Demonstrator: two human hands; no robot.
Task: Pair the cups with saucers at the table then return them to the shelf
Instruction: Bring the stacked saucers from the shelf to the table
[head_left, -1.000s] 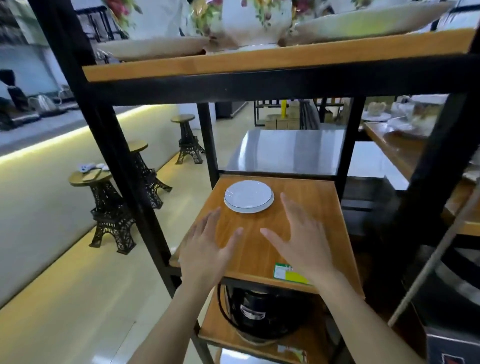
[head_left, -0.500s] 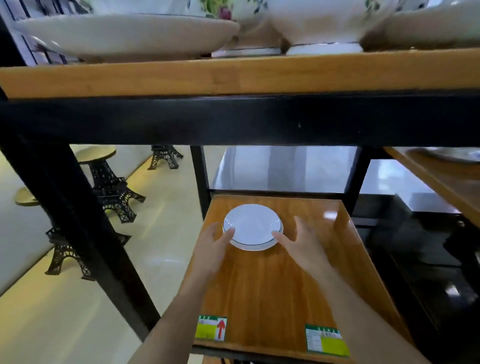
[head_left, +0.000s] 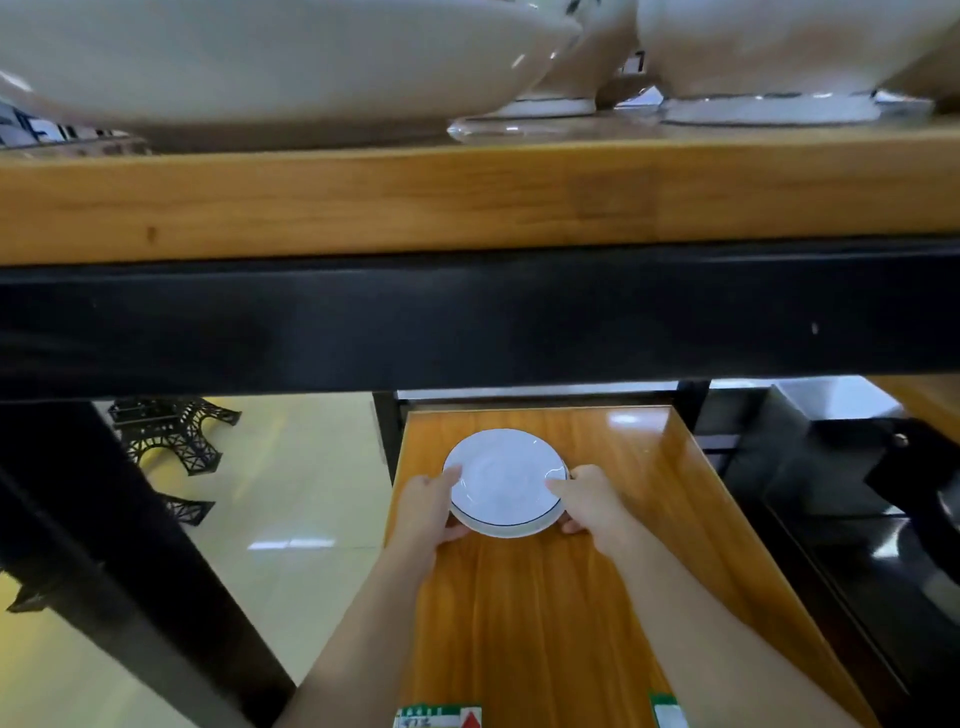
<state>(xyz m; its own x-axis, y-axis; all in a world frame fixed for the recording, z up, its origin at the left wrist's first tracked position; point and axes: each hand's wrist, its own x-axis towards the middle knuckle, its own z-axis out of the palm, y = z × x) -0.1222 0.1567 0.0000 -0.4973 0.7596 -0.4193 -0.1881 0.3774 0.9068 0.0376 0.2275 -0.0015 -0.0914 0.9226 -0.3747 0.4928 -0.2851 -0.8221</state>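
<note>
Both hands on one white saucer stack (head_left: 506, 480) with a thin dark rim line, toward the far edge of the lower wooden shelf (head_left: 545, 623): left hand (head_left: 423, 506) closed on the stack's left edge, thumb over the rim and fingers under; right hand (head_left: 589, 496) likewise closed on the right edge. Near edge of the stack seemingly lifted slightly off the shelf board, though hard to tell. Overhead, on the upper shelf (head_left: 467, 202), large white bowls (head_left: 260, 57), close to the camera.
</note>
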